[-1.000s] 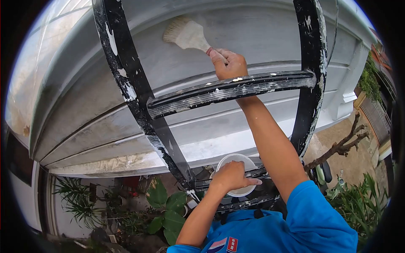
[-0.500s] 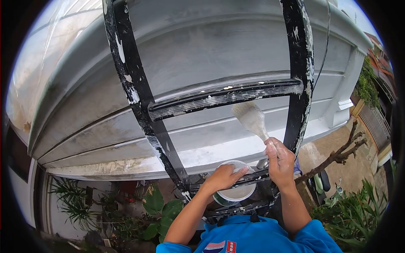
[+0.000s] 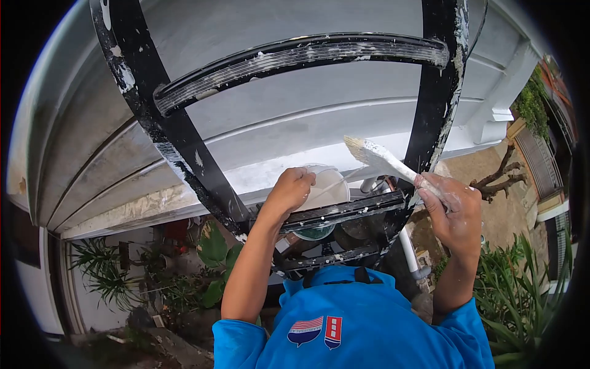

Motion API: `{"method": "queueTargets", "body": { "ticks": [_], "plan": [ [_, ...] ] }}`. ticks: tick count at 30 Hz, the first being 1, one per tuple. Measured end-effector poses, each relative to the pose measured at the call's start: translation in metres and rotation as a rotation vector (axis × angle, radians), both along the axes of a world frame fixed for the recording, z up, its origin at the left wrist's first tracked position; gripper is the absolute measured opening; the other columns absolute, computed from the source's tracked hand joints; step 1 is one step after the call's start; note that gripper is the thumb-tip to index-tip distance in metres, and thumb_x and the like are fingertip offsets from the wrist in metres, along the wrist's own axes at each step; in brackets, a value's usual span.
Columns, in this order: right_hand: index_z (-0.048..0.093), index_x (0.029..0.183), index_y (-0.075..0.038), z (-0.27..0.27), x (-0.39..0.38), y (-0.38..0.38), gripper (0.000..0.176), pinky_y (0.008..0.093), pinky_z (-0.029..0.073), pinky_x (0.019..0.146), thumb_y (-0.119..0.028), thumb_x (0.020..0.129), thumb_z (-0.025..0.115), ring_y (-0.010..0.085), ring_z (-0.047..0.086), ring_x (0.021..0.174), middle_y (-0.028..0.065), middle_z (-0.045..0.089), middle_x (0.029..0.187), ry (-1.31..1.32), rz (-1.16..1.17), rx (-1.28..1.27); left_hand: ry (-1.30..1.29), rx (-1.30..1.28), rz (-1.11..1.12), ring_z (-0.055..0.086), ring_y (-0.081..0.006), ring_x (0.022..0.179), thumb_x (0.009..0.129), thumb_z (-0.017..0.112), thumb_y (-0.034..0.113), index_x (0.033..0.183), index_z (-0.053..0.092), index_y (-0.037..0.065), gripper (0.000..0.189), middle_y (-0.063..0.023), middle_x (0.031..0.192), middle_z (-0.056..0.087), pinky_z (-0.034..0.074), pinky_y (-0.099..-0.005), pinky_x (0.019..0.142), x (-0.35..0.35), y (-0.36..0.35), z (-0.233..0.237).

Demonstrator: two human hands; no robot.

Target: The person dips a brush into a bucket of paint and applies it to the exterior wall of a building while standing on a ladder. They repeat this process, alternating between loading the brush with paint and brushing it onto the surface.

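The left hand point(image 3: 290, 187) is closed over the near rim of a white paint pot point(image 3: 330, 186), which sits just above a paint-splashed rung point(image 3: 344, 212) of the black ladder point(image 3: 178, 141); the right hand point(image 3: 453, 212) is clenched around the handle of a paintbrush point(image 3: 384, 158), to the right of the pot and apart from the left hand; the brush slants up and left, its paint-coated bristles just beside the pot's rim and in front of the grey-white moulded wall point(image 3: 295, 117); leafy plants point(image 3: 212, 258) show far below; a blue shirt point(image 3: 369, 320) fills the lower edge.
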State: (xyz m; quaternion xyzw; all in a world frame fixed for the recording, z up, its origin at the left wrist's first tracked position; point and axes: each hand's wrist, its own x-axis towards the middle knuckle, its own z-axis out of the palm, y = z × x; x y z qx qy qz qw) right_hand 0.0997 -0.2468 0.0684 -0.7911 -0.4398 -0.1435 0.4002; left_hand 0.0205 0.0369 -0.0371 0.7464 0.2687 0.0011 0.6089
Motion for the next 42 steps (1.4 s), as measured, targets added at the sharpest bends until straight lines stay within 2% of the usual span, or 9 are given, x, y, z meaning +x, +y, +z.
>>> {"method": "queueTargets", "body": {
  "ticks": [2,6,10,15,21,27,36,40,42],
  "plan": [
    [0.069,0.097,0.0,0.005,0.008,0.003,0.017,0.0293,0.045,0.05,-0.005,0.082,0.068,0.0225,0.06,0.055,0.0132,0.067,0.075,-0.069,0.035,-0.054,-0.036,0.106,0.006,0.048,-0.0171,0.06,0.085,0.053,0.023,0.078,0.061,-0.006,0.031,-0.0072,0.058,0.049,0.039,-0.0331,0.059,0.0,0.006,-0.009],
    [0.07,0.093,-0.001,0.013,0.015,0.018,0.014,0.0325,0.045,0.051,-0.006,0.08,0.068,0.0259,0.062,0.057,0.0138,0.067,0.077,-0.053,0.113,-0.146,-0.063,0.227,0.063,0.053,-0.0191,0.059,0.085,0.052,0.024,0.07,0.059,-0.007,0.036,-0.0126,0.059,0.056,0.041,-0.0353,0.059,-0.003,0.008,0.005],
    [0.069,0.09,0.0,0.008,0.028,0.034,0.012,0.0332,0.045,0.051,-0.008,0.081,0.068,0.0278,0.06,0.054,0.0135,0.066,0.075,-0.108,0.192,-0.155,-0.078,0.261,0.15,0.049,-0.0174,0.052,0.085,0.053,0.025,0.068,0.059,-0.007,0.037,-0.0099,0.052,0.052,0.04,-0.0351,0.054,-0.005,0.012,0.011],
    [0.07,0.091,0.0,0.01,0.029,0.048,0.013,0.0322,0.043,0.048,-0.01,0.083,0.066,0.0262,0.059,0.052,0.0137,0.065,0.07,-0.091,0.127,-0.094,-0.234,0.293,0.239,0.044,-0.0145,0.047,0.085,0.055,0.024,0.062,0.056,-0.005,0.037,-0.0068,0.047,0.047,0.036,-0.0338,0.049,-0.008,0.015,0.023],
    [0.07,0.093,0.0,0.01,0.026,0.051,0.014,0.0306,0.042,0.048,-0.01,0.085,0.065,0.0225,0.057,0.05,0.0135,0.064,0.069,-0.053,0.047,-0.085,-0.285,0.314,0.362,0.041,-0.0121,0.045,0.085,0.056,0.024,0.058,0.053,-0.003,0.039,-0.0054,0.045,0.045,0.035,-0.0332,0.047,-0.001,0.014,0.056],
    [0.069,0.095,0.001,0.004,0.02,0.05,0.014,0.03,0.043,0.048,-0.009,0.085,0.065,0.0214,0.058,0.051,0.0138,0.065,0.072,-0.038,0.017,-0.024,-0.425,0.365,0.443,0.044,-0.0129,0.043,0.085,0.056,0.025,0.064,0.059,-0.005,0.036,-0.0075,0.045,0.048,0.038,-0.032,0.047,0.01,0.009,0.067],
    [0.066,0.101,0.003,-0.022,0.01,0.058,0.019,0.0297,0.049,0.053,-0.01,0.087,0.064,0.0226,0.064,0.06,0.0161,0.068,0.08,-0.07,-0.037,0.094,-0.331,0.486,0.332,0.048,-0.016,0.048,0.084,0.056,0.024,0.066,0.058,-0.006,0.036,-0.011,0.049,0.05,0.04,-0.0341,0.051,0.017,0.026,0.039],
    [0.062,0.106,0.008,-0.035,0.001,0.064,0.027,0.0293,0.051,0.06,-0.013,0.089,0.063,0.0194,0.067,0.068,0.0182,0.069,0.087,0.038,-0.1,0.114,-0.405,0.37,0.435,0.046,-0.0159,0.047,0.088,0.054,0.025,0.063,0.053,-0.005,0.039,-0.0084,0.048,0.048,0.038,-0.0355,0.049,0.017,0.028,0.025],
    [0.059,0.109,0.009,-0.049,0.002,0.075,0.032,0.0268,0.049,0.058,-0.018,0.091,0.061,0.0153,0.063,0.066,0.0139,0.067,0.084,0.057,-0.043,0.207,-0.349,0.302,0.475,0.046,-0.0159,0.048,0.09,0.052,0.025,0.062,0.053,-0.004,0.04,-0.0078,0.049,0.048,0.038,-0.0356,0.05,0.014,0.03,0.026]
  ]
}}
